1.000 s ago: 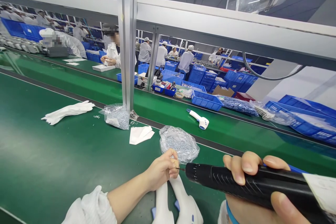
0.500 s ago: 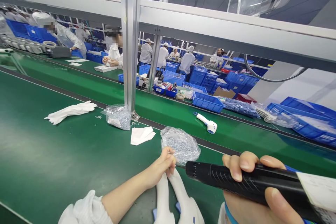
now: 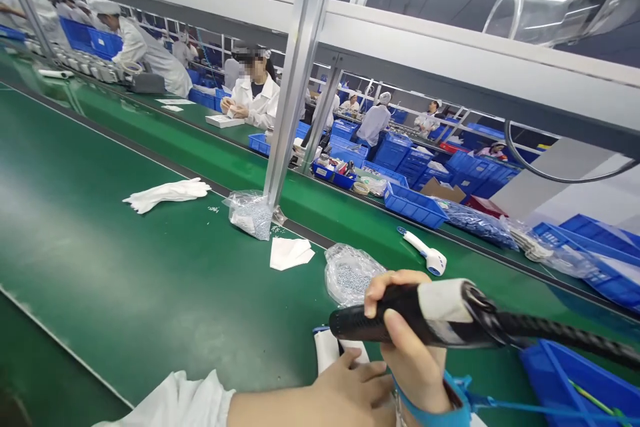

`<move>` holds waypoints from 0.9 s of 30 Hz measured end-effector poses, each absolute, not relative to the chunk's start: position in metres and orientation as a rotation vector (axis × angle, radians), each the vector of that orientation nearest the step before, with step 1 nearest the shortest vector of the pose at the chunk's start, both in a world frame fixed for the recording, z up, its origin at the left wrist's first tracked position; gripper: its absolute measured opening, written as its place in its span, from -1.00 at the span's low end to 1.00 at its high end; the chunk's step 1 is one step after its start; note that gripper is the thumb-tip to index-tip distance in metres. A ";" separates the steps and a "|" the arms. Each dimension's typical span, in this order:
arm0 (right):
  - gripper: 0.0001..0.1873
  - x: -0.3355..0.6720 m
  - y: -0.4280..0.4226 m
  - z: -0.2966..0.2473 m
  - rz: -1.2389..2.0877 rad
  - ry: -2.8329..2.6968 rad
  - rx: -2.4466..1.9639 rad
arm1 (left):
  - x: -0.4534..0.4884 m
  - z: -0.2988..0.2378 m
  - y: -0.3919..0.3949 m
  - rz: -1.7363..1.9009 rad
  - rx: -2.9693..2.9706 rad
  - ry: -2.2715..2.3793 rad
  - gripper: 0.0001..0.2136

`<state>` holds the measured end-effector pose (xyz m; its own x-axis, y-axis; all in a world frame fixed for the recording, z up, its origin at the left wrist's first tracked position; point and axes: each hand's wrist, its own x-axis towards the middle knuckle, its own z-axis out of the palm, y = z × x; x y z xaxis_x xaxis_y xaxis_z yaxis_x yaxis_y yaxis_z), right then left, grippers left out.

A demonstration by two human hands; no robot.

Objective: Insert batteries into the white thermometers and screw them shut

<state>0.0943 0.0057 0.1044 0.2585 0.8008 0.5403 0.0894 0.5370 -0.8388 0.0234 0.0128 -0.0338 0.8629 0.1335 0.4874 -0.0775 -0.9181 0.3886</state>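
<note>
Right hand [image 3: 410, 353] clamps black electric screwdriver [image 3: 400, 317], tip on white housing [image 3: 327, 350]; left hand [image 3: 350, 390] presses flat on housing. Screw bag [image 3: 347, 273] at 12 o'clock. Fastening appears underway, unfinished.

White gloves [image 3: 167, 193] lie at ten o'clock; bagged screws [image 3: 251, 213] (beside the post [image 3: 295, 80]) and blue bins [image 3: 415, 203] at one o'clock.

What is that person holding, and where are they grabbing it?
The right hand grips a black power screwdriver around its barrel. The left hand rests on a white device, pressing it down.
</note>
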 end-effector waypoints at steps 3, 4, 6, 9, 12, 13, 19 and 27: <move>-0.80 0.083 0.015 0.110 0.630 -1.352 -0.990 | 0.037 -0.046 0.012 0.546 2.484 0.079 -0.90; -0.83 0.080 0.017 0.112 0.630 -1.385 -1.002 | 0.042 -0.050 0.011 0.507 2.432 0.099 -0.91; -0.85 0.075 0.021 0.116 0.619 -1.431 -1.003 | 0.051 -0.058 0.008 0.473 2.371 0.127 -0.91; -0.85 0.070 0.025 0.116 0.602 -1.448 -0.997 | 0.058 -0.066 0.005 0.485 2.342 0.131 -0.90; -0.84 0.069 0.026 0.112 0.630 -1.445 -1.013 | 0.059 -0.067 0.005 0.499 2.327 0.128 -0.91; -0.84 0.069 0.027 0.110 0.648 -1.439 -1.016 | 0.059 -0.066 0.006 0.507 2.328 0.127 -0.92; -0.83 0.068 0.031 0.104 0.702 -1.401 -1.003 | 0.052 -0.059 0.006 0.575 2.369 0.131 -0.90; -0.82 0.064 0.035 0.106 0.709 -1.391 -1.029 | 0.028 -0.027 0.012 0.550 2.613 -0.028 -0.79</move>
